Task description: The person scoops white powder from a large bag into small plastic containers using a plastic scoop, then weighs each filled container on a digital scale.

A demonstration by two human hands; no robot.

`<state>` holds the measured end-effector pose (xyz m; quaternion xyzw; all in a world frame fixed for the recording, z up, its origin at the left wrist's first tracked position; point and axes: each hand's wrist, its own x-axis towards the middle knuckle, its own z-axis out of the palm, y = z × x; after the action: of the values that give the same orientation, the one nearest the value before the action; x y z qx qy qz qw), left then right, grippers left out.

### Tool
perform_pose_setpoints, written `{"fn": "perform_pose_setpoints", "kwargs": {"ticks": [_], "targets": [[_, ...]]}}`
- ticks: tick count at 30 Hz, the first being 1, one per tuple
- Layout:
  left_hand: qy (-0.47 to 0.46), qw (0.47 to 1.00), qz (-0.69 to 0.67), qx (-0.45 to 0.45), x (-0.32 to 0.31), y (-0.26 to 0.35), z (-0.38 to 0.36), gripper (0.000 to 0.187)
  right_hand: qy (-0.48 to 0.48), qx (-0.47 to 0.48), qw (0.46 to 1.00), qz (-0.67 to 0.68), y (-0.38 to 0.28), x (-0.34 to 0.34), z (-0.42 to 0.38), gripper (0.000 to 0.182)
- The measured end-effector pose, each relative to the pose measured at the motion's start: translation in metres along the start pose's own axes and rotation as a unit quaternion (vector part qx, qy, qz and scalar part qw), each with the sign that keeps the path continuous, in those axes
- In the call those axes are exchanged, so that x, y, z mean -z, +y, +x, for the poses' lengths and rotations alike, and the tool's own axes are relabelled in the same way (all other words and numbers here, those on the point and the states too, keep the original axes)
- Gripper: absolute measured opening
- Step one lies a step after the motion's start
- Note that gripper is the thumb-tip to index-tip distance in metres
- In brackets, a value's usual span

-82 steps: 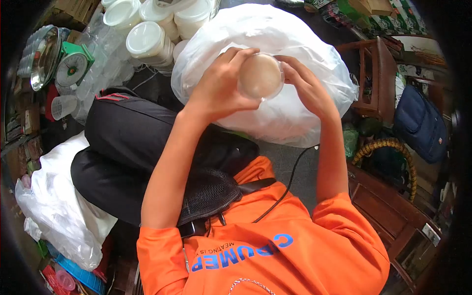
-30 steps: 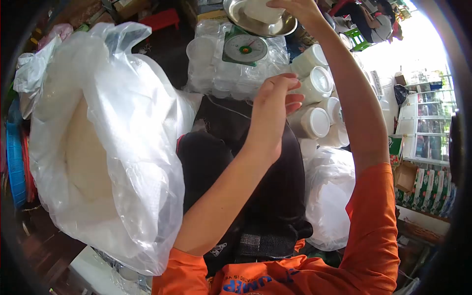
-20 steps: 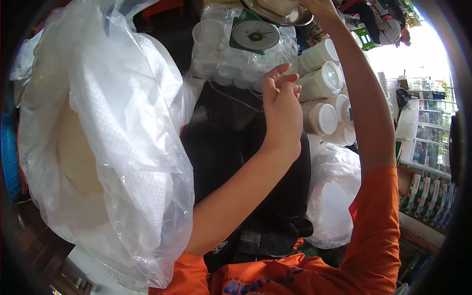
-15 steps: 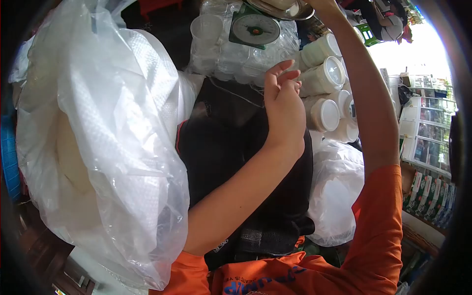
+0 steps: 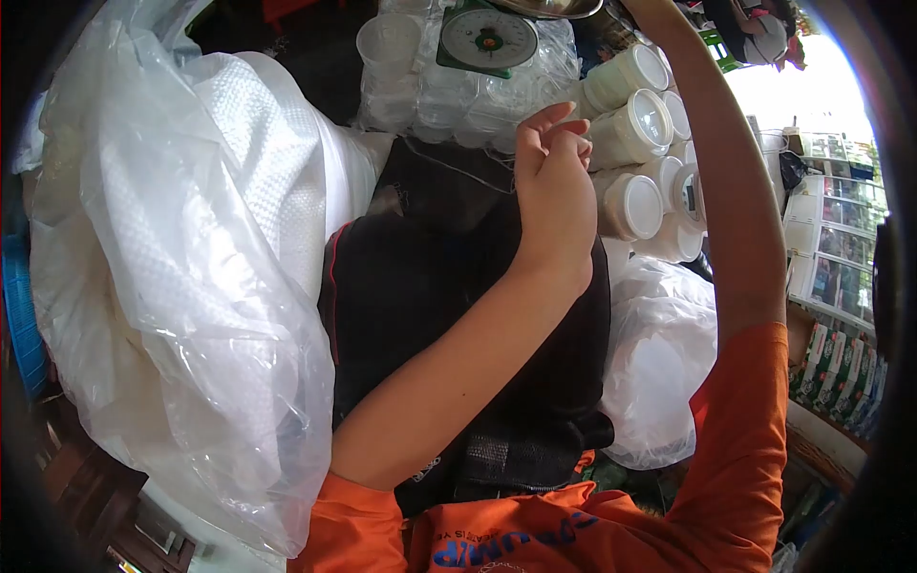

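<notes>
Your left hand (image 5: 554, 191) hangs in front of the weighing scale (image 5: 485, 38), which sits at the far top of the scene on a pack of plastic cups (image 5: 449, 100). Right of the scale, lidded tubs (image 5: 650, 162) lie stacked on their sides, and below them rests a filled plastic bag (image 5: 659, 372). Left of the scale, a large plastic sack (image 5: 181, 267) fills the near side. Your right arm (image 5: 735, 191) reaches up past the tubs, the hand out of frame beside the scale's pan (image 5: 549, 8).

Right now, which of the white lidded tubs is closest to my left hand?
The tub lying on its side just right of your left hand, its clear-topped lid facing right; the others sit higher or farther right.
</notes>
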<state>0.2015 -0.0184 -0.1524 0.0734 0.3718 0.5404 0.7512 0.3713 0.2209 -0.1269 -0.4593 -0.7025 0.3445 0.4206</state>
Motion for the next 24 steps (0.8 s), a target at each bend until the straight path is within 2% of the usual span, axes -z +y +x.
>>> {"fn": "perform_pose_setpoints", "kwargs": {"ticks": [2, 4, 7, 9, 10, 12, 16, 17, 18, 19, 20, 21, 22, 23, 24], "targets": [[-0.003, 1.000, 0.002, -0.002, 0.000, -0.001, 0.000, 0.036, 0.005, 0.006, 1.000, -0.019, 0.024, 0.014, 0.013, 0.099], [-0.010, 1.000, 0.006, 0.001, -0.001, 0.001, 0.000, 0.036, 0.009, 0.012, 0.999, -0.040, 0.014, 0.009, 0.009, 0.098], [-0.007, 1.000, 0.006, 0.003, -0.003, 0.002, 0.000, 0.037, 0.027, -0.035, 0.999, -0.008, -0.012, 0.001, -0.003, 0.093], [-0.010, 1.000, 0.007, 0.004, -0.003, 0.002, 0.000, 0.038, -0.041, 0.003, 0.999, 0.004, -0.023, -0.001, -0.006, 0.087], [-0.012, 1.000, 0.008, 0.005, -0.003, 0.002, 0.000, 0.038, -0.039, 0.002, 0.999, 0.003, -0.024, -0.002, -0.007, 0.087], [-0.014, 1.000, 0.008, 0.005, -0.003, 0.002, 0.000, 0.039, -0.077, 0.064, 0.995, -0.003, -0.028, -0.006, -0.007, 0.080], [-0.014, 1.000, 0.000, -0.002, -0.002, 0.004, 0.003, 0.039, -0.109, 0.029, 0.994, -0.008, -0.014, 0.016, -0.006, 0.075], [-0.012, 1.000, 0.001, -0.004, -0.001, 0.003, 0.005, 0.040, -0.132, 0.165, 0.947, -0.242, 0.014, 0.041, 0.000, 0.071], [-0.018, 1.000, 0.001, 0.000, -0.001, 0.005, 0.006, 0.040, -0.148, 0.285, 0.828, -0.459, 0.009, 0.045, -0.002, 0.068], [-0.016, 1.000, 0.003, -0.005, -0.001, 0.006, 0.007, 0.041, -0.147, 0.424, 0.661, -0.601, 0.001, 0.055, -0.002, 0.073], [-0.016, 1.000, 0.006, -0.007, 0.000, 0.006, 0.007, 0.041, -0.146, 0.415, 0.660, -0.609, -0.003, 0.063, -0.014, 0.073], [-0.015, 1.000, 0.013, -0.003, 0.001, 0.007, 0.009, 0.042, -0.064, 0.165, 0.895, -0.411, -0.036, 0.045, -0.045, 0.078], [-0.021, 1.000, 0.018, -0.002, 0.002, 0.007, 0.009, 0.043, 0.042, -0.111, 0.982, -0.145, -0.058, 0.041, -0.072, 0.084], [-0.036, 0.999, 0.028, -0.004, 0.002, 0.007, 0.010, 0.042, 0.027, -0.092, 0.974, -0.206, -0.066, 0.060, -0.095, 0.097], [-0.051, 0.998, 0.038, -0.004, 0.003, 0.007, 0.010, 0.041, 0.047, -0.060, 0.961, -0.265, -0.088, 0.063, -0.125, 0.075]]}}
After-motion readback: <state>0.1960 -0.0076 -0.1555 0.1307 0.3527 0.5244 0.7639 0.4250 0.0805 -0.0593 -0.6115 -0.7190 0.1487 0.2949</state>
